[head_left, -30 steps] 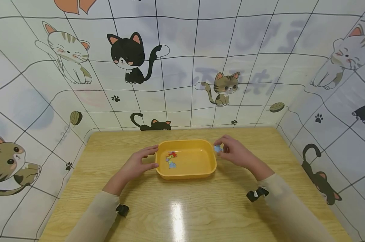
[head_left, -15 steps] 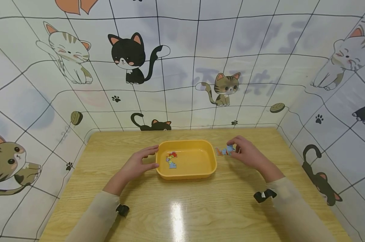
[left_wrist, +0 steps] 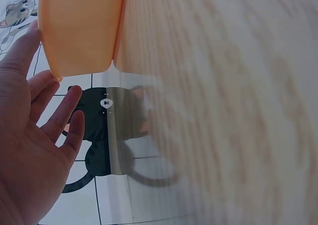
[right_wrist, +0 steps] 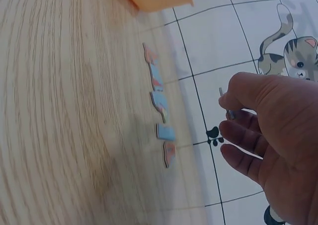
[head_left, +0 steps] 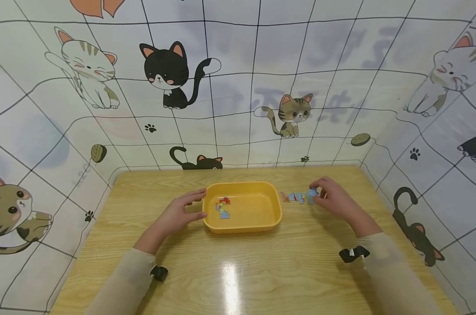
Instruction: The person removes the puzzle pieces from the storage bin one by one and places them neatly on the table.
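My right hand (head_left: 332, 197) pinches a small blue jigsaw puzzle piece (head_left: 312, 191) between thumb and fingers. In the right wrist view that piece (right_wrist: 221, 92) shows nearly edge-on at the fingertips. Beside the hand, a row of several puzzle pieces (head_left: 293, 197), blue and orange, lies on the table. The yellow tray (head_left: 253, 228) stands left of the row, with a few joined puzzle pieces (head_left: 223, 213) in blue, yellow and red at its left side. My left hand (head_left: 178, 214) rests at the tray's left rim, fingers extended and thumb apart, touching it.
The wooden table (head_left: 198, 271) carries the tray near its middle. A cloth wall covering (head_left: 238, 96) with cartoon cats and grid lines rises behind the table and at both sides. Each wrist bears a black strap.
My right hand has moved to the right, away from the tray's right end, with the puzzle piece held, uncovering the row of pieces. The left hand and the tray have stayed put.
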The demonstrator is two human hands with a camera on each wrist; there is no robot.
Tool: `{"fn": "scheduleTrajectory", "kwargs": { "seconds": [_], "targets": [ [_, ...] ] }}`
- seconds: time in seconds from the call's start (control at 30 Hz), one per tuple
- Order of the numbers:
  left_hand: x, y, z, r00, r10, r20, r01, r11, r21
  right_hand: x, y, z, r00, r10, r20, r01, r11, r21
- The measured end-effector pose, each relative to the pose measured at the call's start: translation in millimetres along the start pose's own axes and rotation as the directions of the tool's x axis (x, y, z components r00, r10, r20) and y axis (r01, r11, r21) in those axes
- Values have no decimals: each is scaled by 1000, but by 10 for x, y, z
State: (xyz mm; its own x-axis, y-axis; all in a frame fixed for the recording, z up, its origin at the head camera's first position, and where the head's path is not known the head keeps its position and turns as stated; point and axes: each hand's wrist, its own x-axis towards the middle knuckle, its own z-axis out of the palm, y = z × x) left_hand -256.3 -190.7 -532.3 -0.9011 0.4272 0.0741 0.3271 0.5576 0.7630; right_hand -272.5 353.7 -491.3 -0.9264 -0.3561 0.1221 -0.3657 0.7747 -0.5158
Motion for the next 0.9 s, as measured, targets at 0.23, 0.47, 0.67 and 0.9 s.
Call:
{"fn": "scheduleTrajectory", "kwargs": {
  "seconds": [0.23, 0.47, 0.67, 0.9],
  "targets": [
    [-5, 33, -7, 1000, -4, 0, 4, 1000, -5, -38, 165, -1, 998, 58, -5, -59, 998, -12],
    [-4, 62, -14, 1000, -7, 3, 7, 1000, -4, -71, 284, -36, 996, 85, -1, -85, 996, -28],
    [-4, 56, -17, 1000, -7, 5, 7, 1000, -4, -69, 410, 0, 991, 130, 6, -130, 991, -24],
    [-7, 51, -22, 1000, -5, 8, 5, 1000, -10, -82, 576, 59, 989, 149, 14, -149, 989, -9]
  ]
}}
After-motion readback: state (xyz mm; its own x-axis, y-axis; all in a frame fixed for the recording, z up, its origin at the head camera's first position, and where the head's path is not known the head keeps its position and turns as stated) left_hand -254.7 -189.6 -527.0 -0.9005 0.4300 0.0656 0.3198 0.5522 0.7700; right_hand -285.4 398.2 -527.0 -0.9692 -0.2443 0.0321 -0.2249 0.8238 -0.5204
